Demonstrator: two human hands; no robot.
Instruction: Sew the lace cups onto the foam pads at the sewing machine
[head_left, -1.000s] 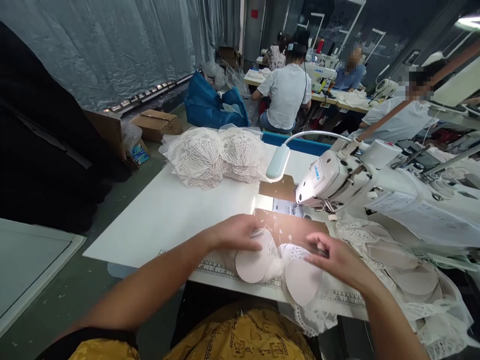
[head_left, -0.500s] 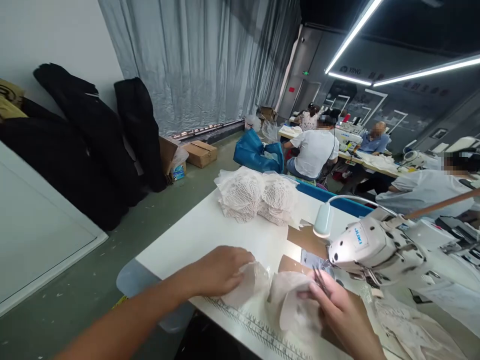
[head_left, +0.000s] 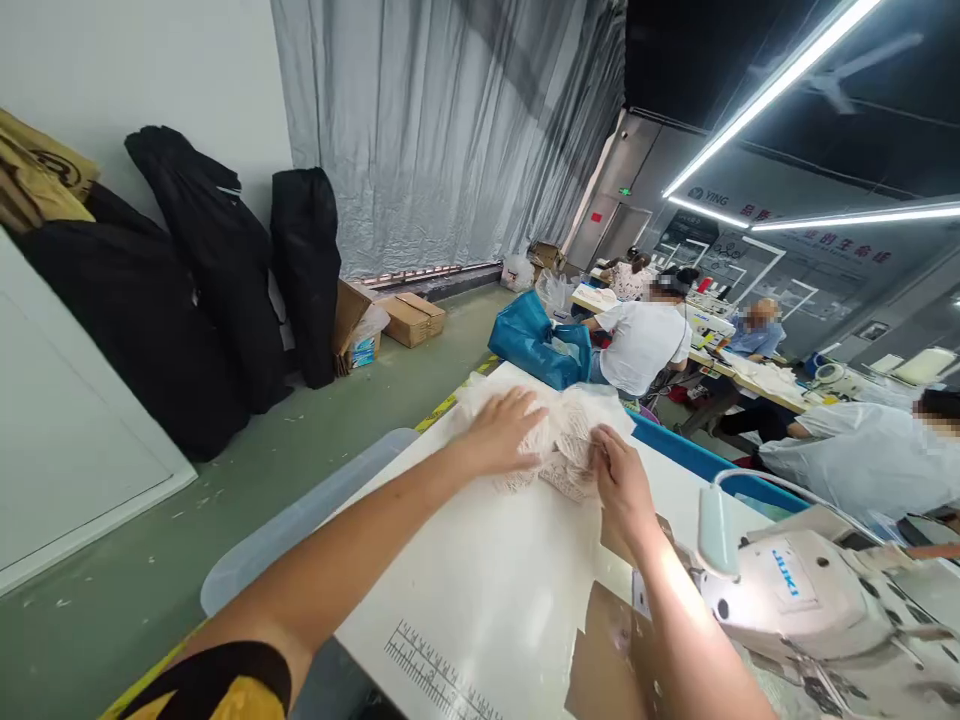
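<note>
Under left fingers, beside right fingers, a pale lace pile.

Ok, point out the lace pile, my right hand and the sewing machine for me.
Lace pile (head_left: 573, 440): head view, on the middle of its lacy surface.
Right hand (head_left: 622, 480): head view, on the back of it.
Sewing machine (head_left: 816, 596): head view, on its white casing.
</note>
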